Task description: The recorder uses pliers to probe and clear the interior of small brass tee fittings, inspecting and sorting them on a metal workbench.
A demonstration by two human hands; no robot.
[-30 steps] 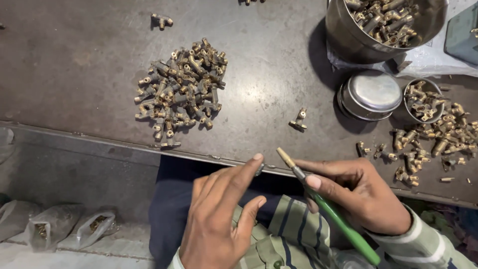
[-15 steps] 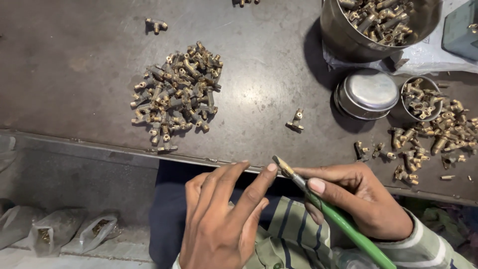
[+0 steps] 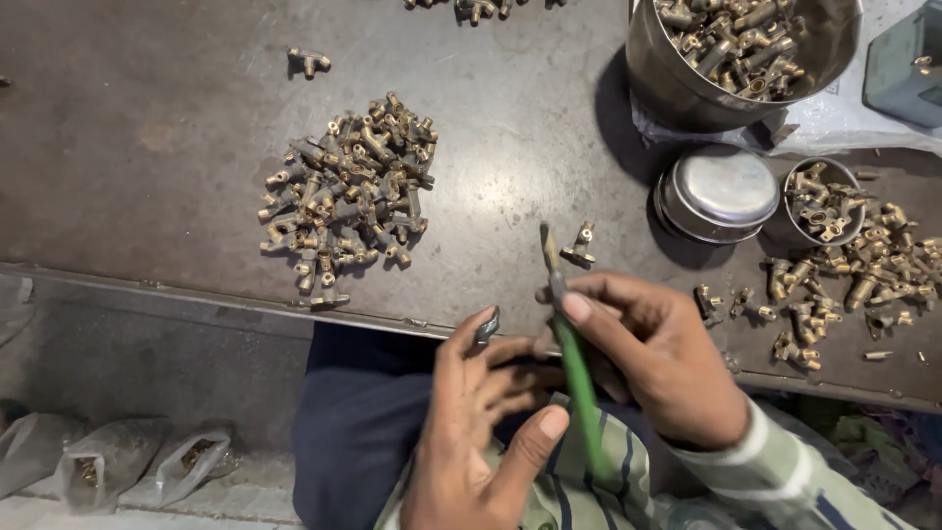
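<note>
Dim, soft light falls from the upper right: the tall steel pot (image 3: 687, 83) throws a dark shadow leftwards over the dull grey metal table (image 3: 147, 147). Faint glare on the round steel lid (image 3: 721, 191). Both hands slightly motion-blurred; corners murky.

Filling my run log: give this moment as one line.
left hand: pinches small fitting | right hand: grips green-handled tool | table: brass fittings pile

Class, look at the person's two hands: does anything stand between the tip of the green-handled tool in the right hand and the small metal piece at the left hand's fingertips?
Nothing visible does. The right hand holds the green-handled tool upright; the left hand pinches the small metal piece just beside it, with only open air over the table edge between them.
</note>
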